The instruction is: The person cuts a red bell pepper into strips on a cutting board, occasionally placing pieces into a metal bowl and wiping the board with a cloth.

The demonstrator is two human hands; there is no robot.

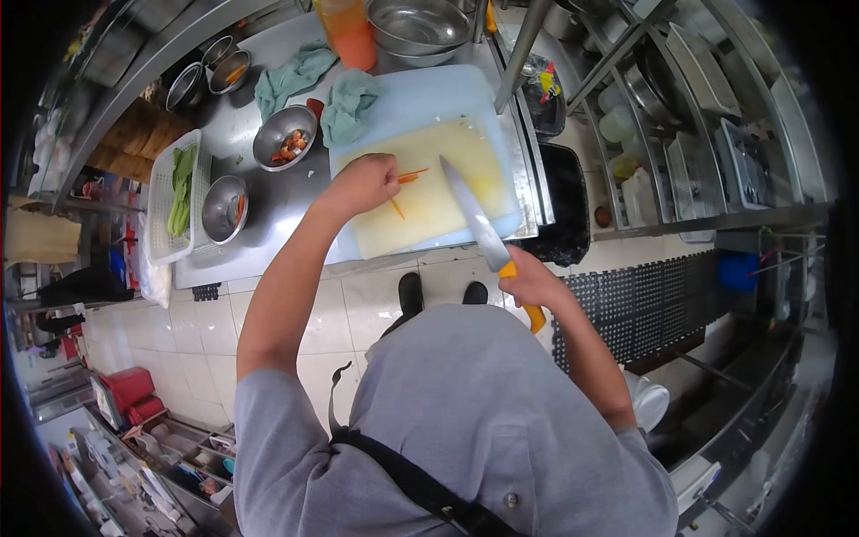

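Note:
My right hand [530, 279] is wrapped around the yellow handle of a large kitchen knife [474, 213]. Its blade points away from me over the right part of a yellowed cutting board [429, 215]. On the left part of that board rests my left hand [367, 185], its fingers curled in. Thin orange carrot strips [410, 176] stick out at its fingertips, apart from the blade. Another thin orange strip [396, 208] lies just below the hand. What sits under the palm is hidden.
A larger bluish board [438, 85] lies beneath. Green cloths [349, 107], a steel bowl of chopped red pieces [268, 148], a smaller bowl [213, 215] and a white basket [161, 219] with green vegetables stand left. An orange-filled container [349, 40] and steel bowls [416, 27] are behind.

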